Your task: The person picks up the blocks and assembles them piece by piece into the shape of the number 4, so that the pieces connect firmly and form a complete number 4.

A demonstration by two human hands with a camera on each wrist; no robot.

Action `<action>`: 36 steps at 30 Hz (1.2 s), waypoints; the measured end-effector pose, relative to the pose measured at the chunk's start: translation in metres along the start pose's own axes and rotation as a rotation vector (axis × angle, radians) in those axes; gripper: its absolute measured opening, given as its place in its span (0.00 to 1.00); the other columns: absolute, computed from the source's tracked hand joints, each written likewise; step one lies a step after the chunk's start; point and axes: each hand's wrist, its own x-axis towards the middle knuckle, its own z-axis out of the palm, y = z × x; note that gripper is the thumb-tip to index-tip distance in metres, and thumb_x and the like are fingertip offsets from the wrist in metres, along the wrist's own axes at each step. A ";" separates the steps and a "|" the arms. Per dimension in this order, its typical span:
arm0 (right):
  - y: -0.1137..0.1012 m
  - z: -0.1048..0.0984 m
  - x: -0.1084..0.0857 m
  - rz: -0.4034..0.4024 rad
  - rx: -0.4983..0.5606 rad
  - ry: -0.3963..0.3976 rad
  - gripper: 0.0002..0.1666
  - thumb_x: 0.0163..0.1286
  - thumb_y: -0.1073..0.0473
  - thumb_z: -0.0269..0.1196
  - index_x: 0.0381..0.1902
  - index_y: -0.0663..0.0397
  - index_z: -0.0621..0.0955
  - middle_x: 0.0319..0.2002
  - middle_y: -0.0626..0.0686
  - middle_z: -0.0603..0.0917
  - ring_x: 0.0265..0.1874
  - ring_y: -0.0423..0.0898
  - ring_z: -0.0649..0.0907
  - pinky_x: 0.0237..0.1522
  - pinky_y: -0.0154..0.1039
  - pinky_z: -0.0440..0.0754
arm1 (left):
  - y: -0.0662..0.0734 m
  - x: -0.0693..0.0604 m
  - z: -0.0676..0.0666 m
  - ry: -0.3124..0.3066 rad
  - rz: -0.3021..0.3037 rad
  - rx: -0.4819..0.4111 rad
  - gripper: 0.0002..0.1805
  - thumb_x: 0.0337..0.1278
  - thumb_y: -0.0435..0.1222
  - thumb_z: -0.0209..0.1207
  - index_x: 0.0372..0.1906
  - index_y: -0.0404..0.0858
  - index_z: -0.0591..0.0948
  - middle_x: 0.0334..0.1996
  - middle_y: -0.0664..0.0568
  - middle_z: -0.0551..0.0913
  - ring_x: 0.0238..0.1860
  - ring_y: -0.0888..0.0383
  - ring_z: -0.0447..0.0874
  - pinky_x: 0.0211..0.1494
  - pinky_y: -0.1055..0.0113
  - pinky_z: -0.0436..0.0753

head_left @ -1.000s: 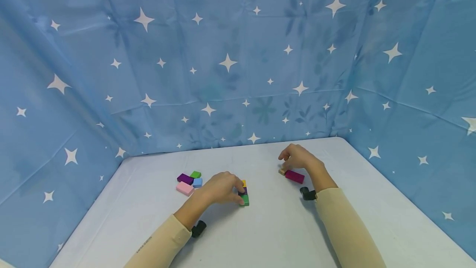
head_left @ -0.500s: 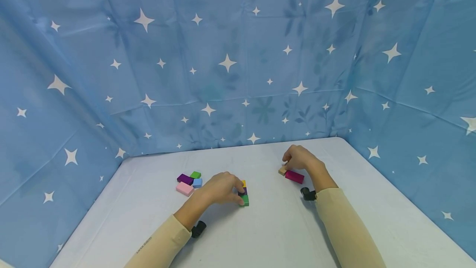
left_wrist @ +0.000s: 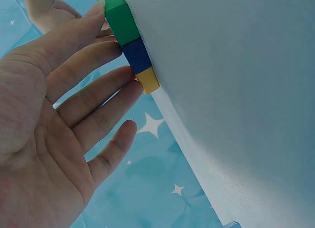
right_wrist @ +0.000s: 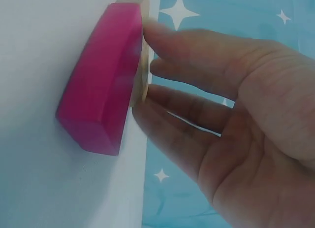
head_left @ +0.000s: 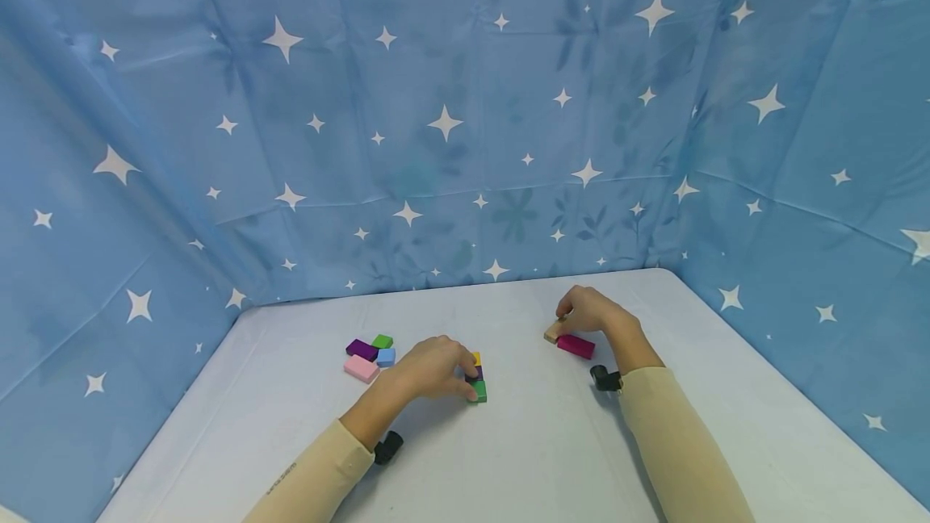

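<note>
My left hand (head_left: 436, 367) lies at the left side of a short row of blocks: a green block (left_wrist: 122, 20), a dark blue block (left_wrist: 137, 56) and a yellow block (left_wrist: 148, 81). In the left wrist view the thumb touches the green block, and loosely extended fingers touch along the row's side. My right hand (head_left: 592, 311) pinches a tan wooden block (head_left: 553, 331) between thumb and fingers. Beside it on the table lies a longer magenta block (right_wrist: 102, 70). In the right wrist view the magenta block hides much of the tan one.
Left of my left hand lie a purple block (head_left: 362, 349), a light green block (head_left: 382, 340), a light blue block (head_left: 386, 357) and a pink block (head_left: 362, 368). A white-covered table (head_left: 530, 458) carries everything. A blue star-patterned curtain (head_left: 436, 160) stands behind it and along its sides.
My right hand's fingers have shifted slightly right along the tan block, and more of the block shows. The left hand and the row of blocks have stayed in place.
</note>
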 end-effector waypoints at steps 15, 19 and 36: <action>-0.006 0.007 0.005 -0.088 0.048 -0.029 0.21 0.64 0.64 0.73 0.56 0.61 0.87 0.50 0.56 0.88 0.46 0.49 0.82 0.57 0.50 0.83 | 0.001 -0.002 0.000 0.003 0.007 0.003 0.18 0.53 0.50 0.77 0.47 0.49 0.93 0.48 0.61 0.91 0.54 0.60 0.84 0.62 0.60 0.82; -0.010 0.010 0.007 -0.127 0.055 -0.042 0.25 0.63 0.62 0.75 0.58 0.62 0.86 0.52 0.55 0.88 0.49 0.49 0.81 0.61 0.52 0.81 | 0.001 -0.002 0.001 0.002 0.006 0.002 0.18 0.53 0.50 0.77 0.47 0.49 0.93 0.48 0.61 0.91 0.54 0.60 0.84 0.62 0.59 0.82; -0.034 0.025 0.009 -0.124 0.001 -0.102 0.41 0.54 0.47 0.81 0.61 0.57 0.79 0.51 0.53 0.83 0.48 0.50 0.80 0.60 0.54 0.80 | 0.000 0.000 0.000 -0.006 0.004 0.029 0.17 0.53 0.51 0.76 0.47 0.50 0.93 0.48 0.63 0.90 0.55 0.60 0.84 0.63 0.59 0.81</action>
